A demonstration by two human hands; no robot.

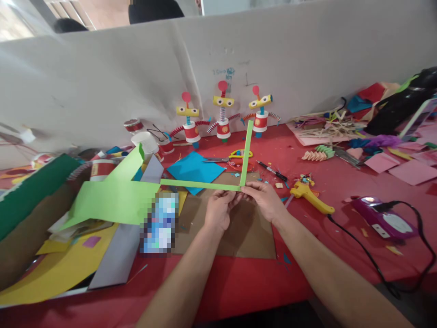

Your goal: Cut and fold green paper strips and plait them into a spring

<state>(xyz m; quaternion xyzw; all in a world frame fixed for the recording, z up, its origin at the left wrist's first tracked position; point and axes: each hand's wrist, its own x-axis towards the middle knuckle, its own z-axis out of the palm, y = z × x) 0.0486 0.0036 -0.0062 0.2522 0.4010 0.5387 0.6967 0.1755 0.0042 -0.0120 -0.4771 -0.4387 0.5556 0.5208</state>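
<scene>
Two light green paper strips (201,184) meet at a corner between my fingers; one points left and the other rises upward. My left hand (220,209) pinches the corner from below. My right hand (264,198) closes on the same corner, thumb and fingertips together. Whether the strips are glued or only overlapped there I cannot tell. Beneath my hands lies a brown cardboard sheet (249,237). Behind the strips are a blue paper square (194,171), yellow-handled scissors (239,156) and a black pen (271,171).
Three paper-cup robot figures (223,127) stand by the white partition (119,82). A yellow glue gun (312,198) and its cord lie right, near a purple power strip (384,218). On the left, a box (51,191) holds coloured paper, beside a blurred-out phone-like item (160,223).
</scene>
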